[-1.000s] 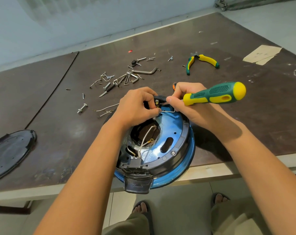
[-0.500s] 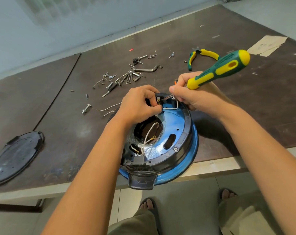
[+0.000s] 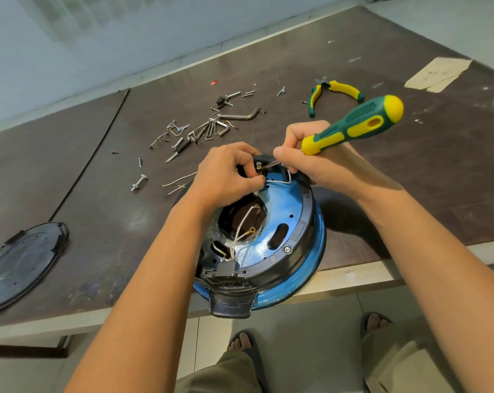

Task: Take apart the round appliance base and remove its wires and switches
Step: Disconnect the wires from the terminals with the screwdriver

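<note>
One round base [image 3: 294, 219] (blue metal set in a black plastic ring, with a black latch on its near side) lies underside up at the near edge of the counter [image 3: 381, 199], partly overhanging. Two white wires [image 3: 244, 222] with ring ends hang loose in its middle opening. The left grip [image 3: 226, 174] pinches a third, looped wire [image 3: 279, 181] by the small switch [image 3: 259, 166] on the far rim. The right grip [image 3: 311, 165] holds one green-and-yellow screwdriver [image 3: 356, 124], tip at that switch. Beyond lie one pair of pliers [image 3: 342, 88], scattered screws [image 3: 200, 129] and one black cover [image 3: 21, 265].

The appliance base [image 3: 294, 236] is blue with black rim; screwdriver [image 3: 356, 126] and pliers [image 3: 336, 93] are green-and-yellow; wires [image 3: 244, 225] white.
</note>
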The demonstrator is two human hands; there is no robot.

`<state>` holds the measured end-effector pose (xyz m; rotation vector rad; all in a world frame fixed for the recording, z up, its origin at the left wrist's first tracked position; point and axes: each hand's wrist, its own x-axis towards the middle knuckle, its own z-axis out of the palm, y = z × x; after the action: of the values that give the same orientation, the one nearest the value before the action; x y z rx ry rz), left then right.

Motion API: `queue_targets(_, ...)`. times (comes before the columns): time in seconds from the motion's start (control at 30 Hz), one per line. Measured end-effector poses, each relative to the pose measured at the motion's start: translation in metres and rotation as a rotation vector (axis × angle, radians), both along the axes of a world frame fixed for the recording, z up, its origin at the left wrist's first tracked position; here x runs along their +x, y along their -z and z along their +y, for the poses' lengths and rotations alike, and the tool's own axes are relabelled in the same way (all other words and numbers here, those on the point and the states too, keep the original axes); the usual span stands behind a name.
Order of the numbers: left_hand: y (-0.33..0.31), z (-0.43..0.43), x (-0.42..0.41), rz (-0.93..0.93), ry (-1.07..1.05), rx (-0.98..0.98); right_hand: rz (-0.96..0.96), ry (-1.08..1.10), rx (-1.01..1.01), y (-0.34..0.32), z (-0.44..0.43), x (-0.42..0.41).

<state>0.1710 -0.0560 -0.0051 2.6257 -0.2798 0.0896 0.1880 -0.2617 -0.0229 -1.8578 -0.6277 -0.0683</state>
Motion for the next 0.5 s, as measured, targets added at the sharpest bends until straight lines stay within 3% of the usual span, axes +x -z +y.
queue_targets(0.5,-0.001,-0.002,0.0,0.022,-0.01,-0.001,0.345,0.068,0.135,-0.007,0.011,0.006)
